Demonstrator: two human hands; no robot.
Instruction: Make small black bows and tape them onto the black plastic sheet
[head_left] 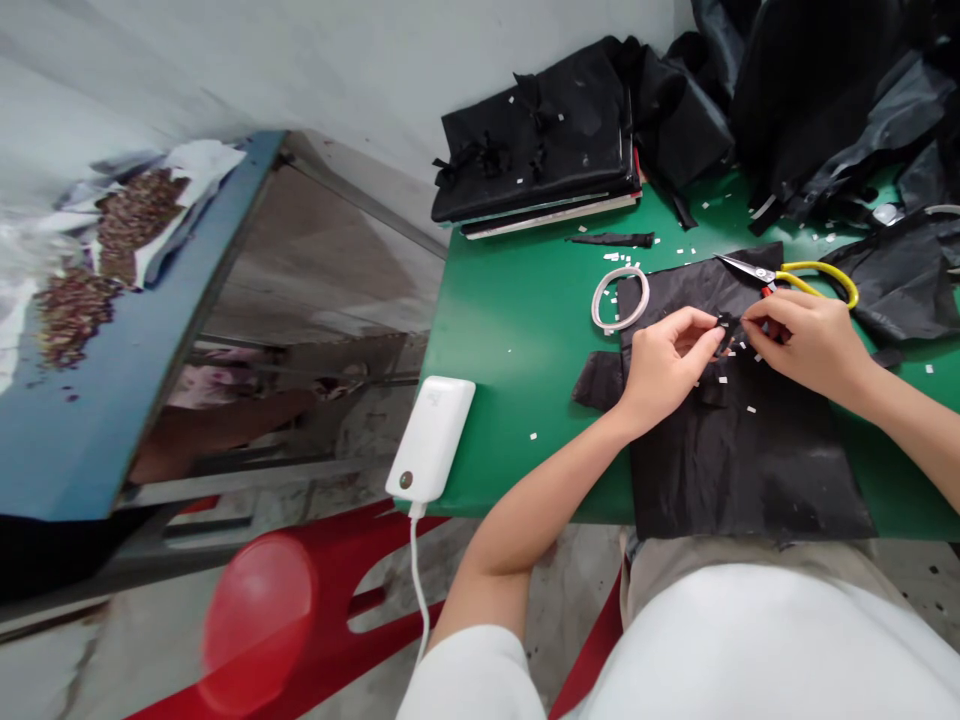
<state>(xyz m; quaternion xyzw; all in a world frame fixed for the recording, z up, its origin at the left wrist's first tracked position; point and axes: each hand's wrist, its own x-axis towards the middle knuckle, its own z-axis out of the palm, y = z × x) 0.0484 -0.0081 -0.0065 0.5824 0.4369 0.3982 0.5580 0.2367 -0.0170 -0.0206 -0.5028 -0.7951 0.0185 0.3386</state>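
Note:
A black fabric piece [750, 470] lies flat across the table's front edge, over my lap. Above it, my left hand [671, 360] pinches a small gathered black fabric strip [725, 328] between thumb and fingers. My right hand [806, 340] is closed in a pinch just right of the strip. What its fingertips hold, if anything, is too small to make out. Yellow-handled scissors [821, 275] lie behind the right hand, blades pointing left. A bit of red shows beside its fingers. Left of the fabric's upper corner lies a roll of white tape [595, 305].
Stacked black fabric pieces with knots [555, 130] lie at the back of the green table [517, 320]. A black fabric heap [825, 100] fills the back right. A white power bank [435, 435] with a cable sits at the left edge. White scraps are scattered. A red chair [330, 570] stands left.

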